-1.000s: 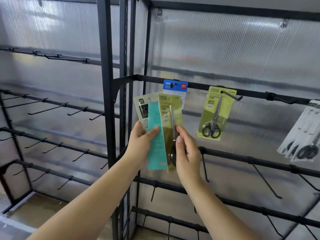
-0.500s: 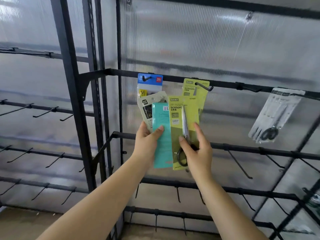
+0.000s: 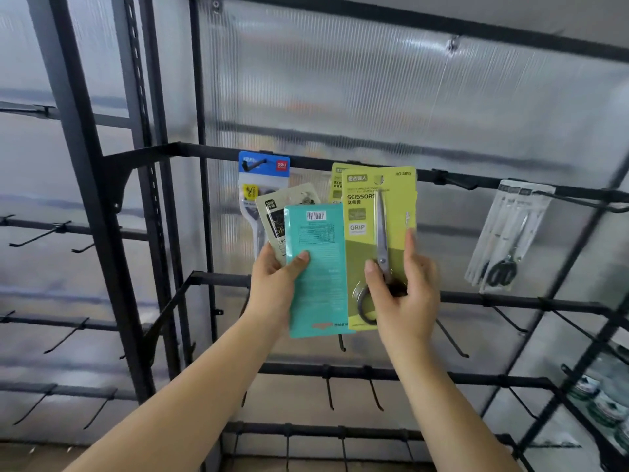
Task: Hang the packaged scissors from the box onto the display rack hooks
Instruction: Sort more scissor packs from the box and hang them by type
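My right hand (image 3: 403, 294) pinches a yellow-green scissors pack (image 3: 377, 212) by its lower half and holds it upright, its top at the height of the top rail (image 3: 204, 152). It covers most of an identical green pack (image 3: 337, 182) hanging on a hook there. My left hand (image 3: 274, 284) grips a teal pack (image 3: 318, 270), back side toward me, with a beige pack (image 3: 275, 212) behind it. A blue-topped pack (image 3: 263, 172) hangs on the rail at the left.
White scissors packs (image 3: 510, 233) hang from a hook at the right. Bare black hooks (image 3: 452, 180) stick out from the top rail and from the lower rails. The black rack post (image 3: 85, 199) stands left. Round items (image 3: 606, 407) sit on a shelf at the lower right.
My right hand has drawn the yellow-green pack away from the left hand's stack and raised it up and right, in front of the hanging green pack. The view has shifted right.
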The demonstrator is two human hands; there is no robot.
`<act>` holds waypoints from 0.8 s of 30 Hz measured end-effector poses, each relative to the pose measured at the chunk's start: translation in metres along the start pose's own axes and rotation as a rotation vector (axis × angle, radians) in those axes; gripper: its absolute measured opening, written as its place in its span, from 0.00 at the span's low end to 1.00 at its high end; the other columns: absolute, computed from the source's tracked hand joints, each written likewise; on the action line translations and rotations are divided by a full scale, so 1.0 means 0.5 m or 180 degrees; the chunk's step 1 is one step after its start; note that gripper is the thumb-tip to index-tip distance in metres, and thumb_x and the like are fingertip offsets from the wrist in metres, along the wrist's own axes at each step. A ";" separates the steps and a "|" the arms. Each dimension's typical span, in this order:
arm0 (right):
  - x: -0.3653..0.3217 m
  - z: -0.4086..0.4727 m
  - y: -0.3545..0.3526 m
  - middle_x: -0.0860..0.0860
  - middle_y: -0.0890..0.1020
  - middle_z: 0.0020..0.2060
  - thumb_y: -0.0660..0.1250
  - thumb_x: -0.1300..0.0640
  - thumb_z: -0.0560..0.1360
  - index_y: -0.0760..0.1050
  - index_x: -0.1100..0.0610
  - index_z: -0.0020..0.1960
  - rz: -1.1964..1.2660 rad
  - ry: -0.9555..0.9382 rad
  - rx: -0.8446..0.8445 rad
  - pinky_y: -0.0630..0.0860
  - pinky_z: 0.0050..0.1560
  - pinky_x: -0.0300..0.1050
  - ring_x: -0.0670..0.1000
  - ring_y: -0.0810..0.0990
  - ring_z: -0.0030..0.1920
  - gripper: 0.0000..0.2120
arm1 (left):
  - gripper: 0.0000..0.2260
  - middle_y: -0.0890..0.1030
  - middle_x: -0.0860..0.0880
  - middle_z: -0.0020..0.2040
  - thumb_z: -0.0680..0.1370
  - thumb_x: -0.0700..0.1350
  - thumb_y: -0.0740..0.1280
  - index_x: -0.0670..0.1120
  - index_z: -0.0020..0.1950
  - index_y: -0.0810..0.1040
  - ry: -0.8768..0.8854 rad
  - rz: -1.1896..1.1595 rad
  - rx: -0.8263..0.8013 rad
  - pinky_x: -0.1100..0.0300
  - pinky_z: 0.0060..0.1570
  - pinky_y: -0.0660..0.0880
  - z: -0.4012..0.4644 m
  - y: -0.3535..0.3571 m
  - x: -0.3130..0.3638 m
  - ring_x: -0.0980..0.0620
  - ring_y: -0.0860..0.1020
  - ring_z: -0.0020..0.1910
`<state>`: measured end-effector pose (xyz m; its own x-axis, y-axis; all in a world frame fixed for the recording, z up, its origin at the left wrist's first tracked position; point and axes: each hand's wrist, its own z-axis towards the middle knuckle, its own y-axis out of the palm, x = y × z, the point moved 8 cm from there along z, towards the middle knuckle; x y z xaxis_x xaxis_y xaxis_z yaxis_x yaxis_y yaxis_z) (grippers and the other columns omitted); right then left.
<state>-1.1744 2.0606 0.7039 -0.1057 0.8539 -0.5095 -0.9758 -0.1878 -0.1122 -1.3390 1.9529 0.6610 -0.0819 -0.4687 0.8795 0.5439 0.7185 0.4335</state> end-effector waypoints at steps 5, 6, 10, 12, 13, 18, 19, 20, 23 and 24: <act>0.013 0.007 0.012 0.56 0.70 0.45 0.71 0.60 0.72 0.61 0.57 0.72 0.0062 0.0237 -0.0052 0.68 0.42 0.20 0.41 0.72 0.40 0.32 | 0.06 0.85 0.52 0.44 0.77 0.38 0.67 0.47 0.49 0.74 -0.0078 -0.0019 0.0129 0.53 0.34 0.80 0.000 -0.028 -0.007 0.49 0.85 0.42; 0.016 0.004 0.014 0.56 0.70 0.45 0.71 0.60 0.72 0.61 0.59 0.72 0.0030 0.0224 -0.0047 0.68 0.42 0.20 0.41 0.72 0.40 0.32 | 0.06 0.85 0.52 0.44 0.77 0.38 0.67 0.47 0.49 0.74 -0.0083 -0.0014 0.0148 0.53 0.34 0.81 -0.001 -0.035 -0.006 0.49 0.85 0.42; 0.050 -0.003 0.027 0.56 0.71 0.47 0.71 0.57 0.73 0.62 0.57 0.72 -0.0005 0.0582 -0.0171 0.67 0.42 0.21 0.39 0.71 0.42 0.31 | 0.07 0.85 0.52 0.45 0.76 0.38 0.68 0.47 0.51 0.74 -0.0065 0.0004 0.0220 0.53 0.34 0.80 -0.002 -0.055 0.004 0.48 0.85 0.42; 0.062 0.004 0.038 0.54 0.71 0.48 0.70 0.55 0.73 0.61 0.55 0.73 -0.0117 0.0690 -0.0264 0.69 0.39 0.26 0.42 0.72 0.42 0.32 | 0.07 0.85 0.52 0.45 0.76 0.38 0.68 0.46 0.52 0.74 -0.0076 0.0025 0.0227 0.53 0.34 0.80 -0.003 -0.061 0.009 0.48 0.85 0.42; 0.068 0.013 0.048 0.54 0.70 0.49 0.69 0.52 0.74 0.60 0.54 0.74 -0.0198 0.0761 -0.0350 0.67 0.38 0.27 0.44 0.72 0.42 0.32 | 0.07 0.85 0.51 0.45 0.76 0.37 0.67 0.46 0.52 0.74 -0.0074 0.0030 0.0222 0.53 0.34 0.80 -0.003 -0.064 0.012 0.48 0.85 0.42; 0.103 0.078 0.131 0.55 0.67 0.56 0.63 0.43 0.76 0.49 0.50 0.77 -0.0718 0.1240 -0.1207 0.69 0.46 0.37 0.51 0.73 0.51 0.36 | 0.07 0.85 0.51 0.45 0.76 0.37 0.67 0.46 0.52 0.74 -0.0108 0.0000 0.0262 0.54 0.33 0.80 -0.003 -0.069 0.018 0.48 0.85 0.42; 0.107 0.088 0.148 0.58 0.66 0.60 0.61 0.42 0.76 0.46 0.50 0.77 -0.0890 0.1322 -0.1411 0.70 0.48 0.40 0.53 0.73 0.55 0.37 | 0.07 0.85 0.51 0.45 0.76 0.37 0.67 0.46 0.52 0.75 -0.0131 -0.0011 0.0268 0.54 0.33 0.80 -0.003 -0.069 0.018 0.48 0.85 0.42; 0.112 0.099 0.162 0.60 0.64 0.64 0.59 0.41 0.77 0.44 0.50 0.77 -0.1099 0.1388 -0.1595 0.71 0.51 0.43 0.56 0.73 0.59 0.37 | 0.08 0.85 0.51 0.45 0.76 0.36 0.67 0.46 0.52 0.75 -0.0150 -0.0029 0.0266 0.54 0.33 0.80 -0.002 -0.068 0.018 0.48 0.85 0.42; 0.122 0.117 0.176 0.61 0.56 0.71 0.56 0.37 0.77 0.40 0.49 0.77 -0.1809 0.1527 -0.2100 0.67 0.65 0.57 0.62 0.64 0.68 0.38 | 0.07 0.85 0.51 0.44 0.76 0.36 0.67 0.47 0.51 0.75 -0.0167 -0.0077 0.0246 0.54 0.33 0.80 -0.003 -0.068 0.017 0.48 0.85 0.42; 0.116 0.118 0.171 0.60 0.53 0.73 0.55 0.36 0.76 0.41 0.48 0.77 -0.1991 0.1443 -0.2145 0.62 0.68 0.60 0.63 0.59 0.71 0.37 | 0.07 0.85 0.51 0.44 0.76 0.36 0.67 0.47 0.51 0.75 -0.0167 -0.0106 0.0234 0.54 0.33 0.80 -0.004 -0.068 0.017 0.48 0.85 0.42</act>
<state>-1.2753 2.1226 0.7152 0.6040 0.6550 -0.4540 -0.5061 -0.1249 -0.8534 -1.3568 1.9235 0.6533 -0.1435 -0.4669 0.8726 0.4775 0.7396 0.4743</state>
